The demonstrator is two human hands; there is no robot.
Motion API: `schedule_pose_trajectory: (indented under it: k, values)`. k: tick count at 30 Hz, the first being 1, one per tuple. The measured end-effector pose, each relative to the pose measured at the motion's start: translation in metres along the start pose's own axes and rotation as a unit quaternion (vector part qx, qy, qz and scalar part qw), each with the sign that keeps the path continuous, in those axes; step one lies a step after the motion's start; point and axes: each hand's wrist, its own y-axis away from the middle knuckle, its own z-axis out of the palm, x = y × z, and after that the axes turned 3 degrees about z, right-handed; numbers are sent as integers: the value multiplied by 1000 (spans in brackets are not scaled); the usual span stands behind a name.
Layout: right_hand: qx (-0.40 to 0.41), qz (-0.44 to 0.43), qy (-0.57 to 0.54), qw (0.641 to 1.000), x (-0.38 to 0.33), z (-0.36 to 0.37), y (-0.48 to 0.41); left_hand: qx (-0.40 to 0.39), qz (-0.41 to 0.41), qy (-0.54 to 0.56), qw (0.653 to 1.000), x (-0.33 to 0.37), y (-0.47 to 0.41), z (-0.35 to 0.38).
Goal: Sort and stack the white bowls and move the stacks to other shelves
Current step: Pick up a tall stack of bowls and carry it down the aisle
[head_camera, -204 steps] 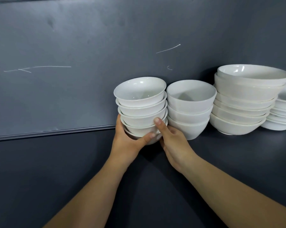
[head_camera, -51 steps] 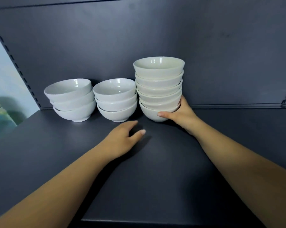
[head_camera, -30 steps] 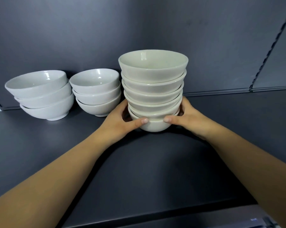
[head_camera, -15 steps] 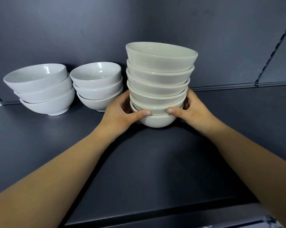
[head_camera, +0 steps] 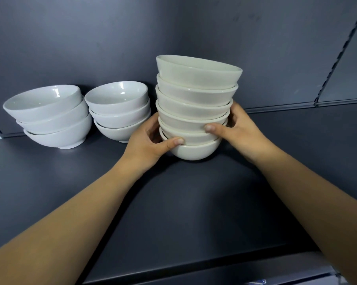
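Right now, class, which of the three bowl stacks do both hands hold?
The rightmost, tallest stack: the left hand and right hand grip its lower bowls. The middle stack and leftmost stack are shorter, ungripped.

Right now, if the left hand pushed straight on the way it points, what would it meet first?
The tall stack of bowls, which the left hand grips near its base; it blocks the line at once. Behind it probably comes the back wall.

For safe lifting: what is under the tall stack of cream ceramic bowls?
Only the dark grey shelf lies under the cream bowl stack. The left hand and right hand grip its lower bowls; their far fingers are hidden.
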Motion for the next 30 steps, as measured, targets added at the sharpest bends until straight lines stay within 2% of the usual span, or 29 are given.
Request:
schedule_pose_trajectory:
  k: [24,30]
  values:
    - [-37,-15,-14,999,-1,-5,-4,-21,20,-11,1000,5,0,-1]
    - [-53,33,-47,997,11,0,-1,-34,1,-5,999,4,1,-1]
